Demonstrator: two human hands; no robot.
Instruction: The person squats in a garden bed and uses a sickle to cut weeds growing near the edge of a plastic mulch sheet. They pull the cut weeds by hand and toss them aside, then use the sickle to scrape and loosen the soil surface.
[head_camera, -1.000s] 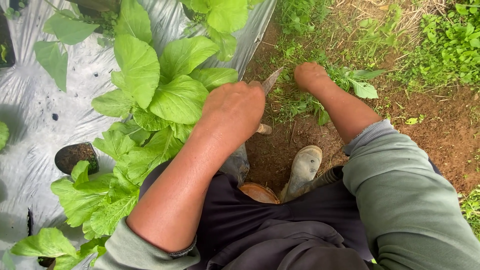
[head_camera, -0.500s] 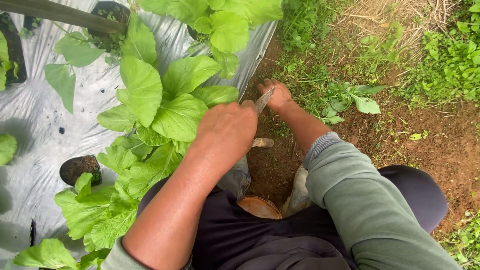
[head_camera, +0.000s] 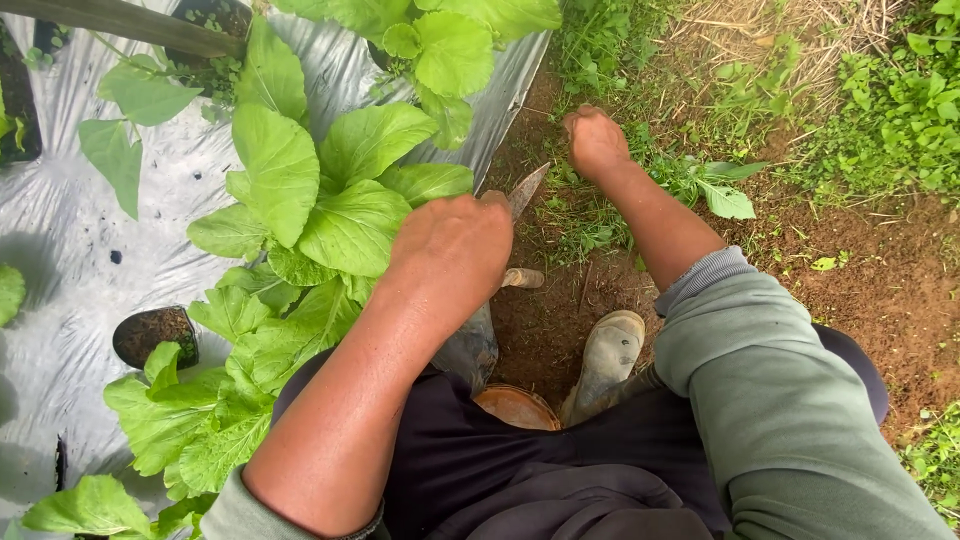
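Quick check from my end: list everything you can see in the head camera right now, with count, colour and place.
knife: one, grey blade with a pale handle end showing below the hand, centre, point up.
leafy plants: several, bright green, growing through holes on the left.
plastic mulch sheet: one, silvery grey, covering the bed on the left.
planting hole: one with bare dark soil, left of the lower plant.
weeds: scattered clumps, green, on the path at centre and top right.
bare soil: brown, right side.
boot: one clearly visible, muddy pale grey, lower centre.
left hand: closed around the knife, beside the plants.
right hand: fisted down in the weeds, top centre.
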